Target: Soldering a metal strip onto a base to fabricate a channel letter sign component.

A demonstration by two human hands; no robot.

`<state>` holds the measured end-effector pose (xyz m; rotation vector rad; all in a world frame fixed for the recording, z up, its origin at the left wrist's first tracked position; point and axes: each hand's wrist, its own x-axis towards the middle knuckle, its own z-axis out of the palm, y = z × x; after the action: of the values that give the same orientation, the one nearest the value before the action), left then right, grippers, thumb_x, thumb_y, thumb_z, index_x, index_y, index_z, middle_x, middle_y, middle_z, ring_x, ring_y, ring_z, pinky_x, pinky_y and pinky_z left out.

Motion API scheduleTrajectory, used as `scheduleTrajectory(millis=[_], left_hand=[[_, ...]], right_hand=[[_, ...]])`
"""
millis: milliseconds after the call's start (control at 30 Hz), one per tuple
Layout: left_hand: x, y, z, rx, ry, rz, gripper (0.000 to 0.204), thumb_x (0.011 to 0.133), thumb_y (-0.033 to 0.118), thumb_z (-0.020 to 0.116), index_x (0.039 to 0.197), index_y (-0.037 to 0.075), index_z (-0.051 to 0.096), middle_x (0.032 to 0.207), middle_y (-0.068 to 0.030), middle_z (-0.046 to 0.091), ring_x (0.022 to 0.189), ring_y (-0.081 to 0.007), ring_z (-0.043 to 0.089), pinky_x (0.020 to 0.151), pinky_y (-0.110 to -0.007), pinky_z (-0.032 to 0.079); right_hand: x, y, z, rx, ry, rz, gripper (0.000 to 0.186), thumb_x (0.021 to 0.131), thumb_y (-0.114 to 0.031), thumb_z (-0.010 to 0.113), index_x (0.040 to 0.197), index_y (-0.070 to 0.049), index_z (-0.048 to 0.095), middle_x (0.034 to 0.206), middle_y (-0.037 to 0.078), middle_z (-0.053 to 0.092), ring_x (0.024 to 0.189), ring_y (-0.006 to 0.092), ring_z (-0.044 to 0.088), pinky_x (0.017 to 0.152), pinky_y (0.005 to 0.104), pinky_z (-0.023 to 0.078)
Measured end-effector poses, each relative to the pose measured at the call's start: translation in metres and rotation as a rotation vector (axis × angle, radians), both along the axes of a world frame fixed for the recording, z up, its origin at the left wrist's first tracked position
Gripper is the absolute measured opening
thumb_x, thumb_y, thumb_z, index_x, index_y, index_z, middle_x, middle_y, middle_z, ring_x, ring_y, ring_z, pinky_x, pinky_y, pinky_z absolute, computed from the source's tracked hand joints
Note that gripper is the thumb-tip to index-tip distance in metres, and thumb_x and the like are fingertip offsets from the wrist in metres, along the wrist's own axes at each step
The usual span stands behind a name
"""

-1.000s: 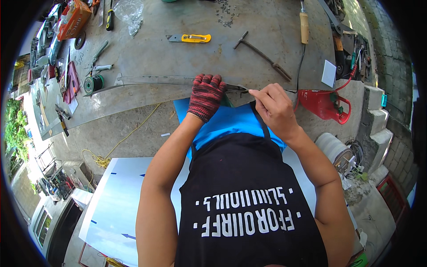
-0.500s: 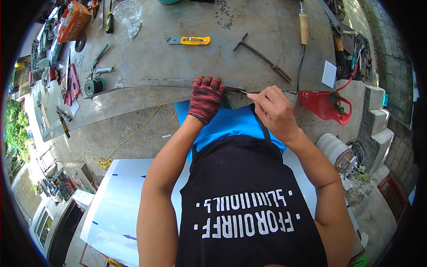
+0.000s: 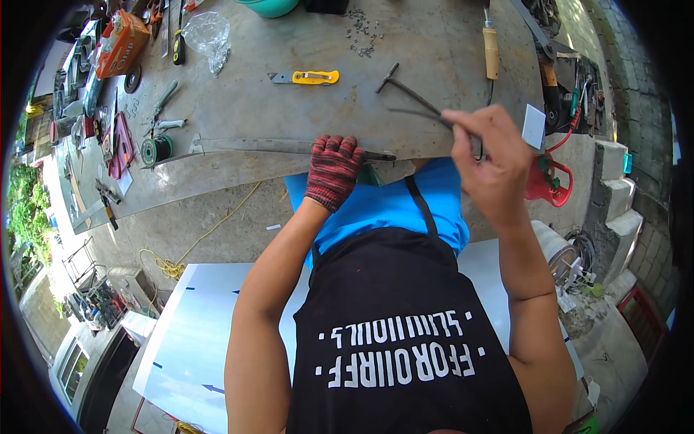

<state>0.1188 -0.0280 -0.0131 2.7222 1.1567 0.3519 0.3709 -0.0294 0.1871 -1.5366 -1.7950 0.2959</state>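
Observation:
My left hand [image 3: 334, 170], in a red and black knitted glove, is closed over a long narrow metal strip [image 3: 267, 145] lying along the near edge of the metal table. The strip's dark end [image 3: 379, 155] sticks out just right of the glove. Raised to the right, above the table edge, my bare right hand [image 3: 495, 155] is closed in a pinch. From its fingers a thin dark rod-like piece [image 3: 412, 112] points left, smeared by motion. Behind it lies a T-handled metal tool [image 3: 408, 90], partly hidden by the right hand.
On the table [image 3: 253, 108] lie a yellow utility knife [image 3: 314, 77], small metal bits [image 3: 363, 40], a clear plastic bag [image 3: 208, 36] and a spool of wire [image 3: 155, 148]. A wooden-handled tool [image 3: 491, 54] lies at the right. A red gas cylinder [image 3: 546, 181] stands beyond the table edge.
My right hand has moved up and right, away from the strip's end, carrying the thin piece. My left hand still holds the strip.

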Motion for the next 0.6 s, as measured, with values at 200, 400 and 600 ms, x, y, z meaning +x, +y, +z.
scheduleTrajectory(millis=[200,400,600], left_hand=[[-0.001,-0.002,0.002,-0.023,0.013,0.005,0.020,0.083,0.021,0.065,0.103,0.015,0.063,0.117,-0.0069,0.064,0.112,-0.0298,0.061,0.104,-0.054,0.042],[0.002,-0.002,0.001,0.005,-0.004,0.002,0.020,0.082,0.019,0.066,0.101,0.015,0.060,0.116,-0.0066,0.064,0.112,-0.0297,0.061,0.104,-0.054,0.042],[0.002,-0.001,0.000,0.009,-0.006,0.008,0.022,0.080,0.019,0.067,0.101,0.015,0.060,0.115,-0.0064,0.063,0.111,-0.0295,0.061,0.103,-0.054,0.043]], right_hand=[[0.067,0.122,-0.056,-0.016,0.219,-0.501,0.018,0.094,-0.017,0.070,0.106,-0.010,0.080,0.076,0.009,0.073,0.067,0.0203,0.071,0.067,0.0322,0.054],[0.084,0.214,-0.126,0.146,0.347,-0.631,0.018,0.092,-0.019,0.070,0.103,-0.011,0.082,0.071,0.009,0.073,0.065,0.0204,0.072,0.066,0.0351,0.055],[0.099,0.224,-0.116,0.244,0.292,-0.714,0.017,0.090,-0.018,0.069,0.098,-0.010,0.081,0.070,0.010,0.073,0.063,0.0221,0.071,0.066,0.0351,0.056]])
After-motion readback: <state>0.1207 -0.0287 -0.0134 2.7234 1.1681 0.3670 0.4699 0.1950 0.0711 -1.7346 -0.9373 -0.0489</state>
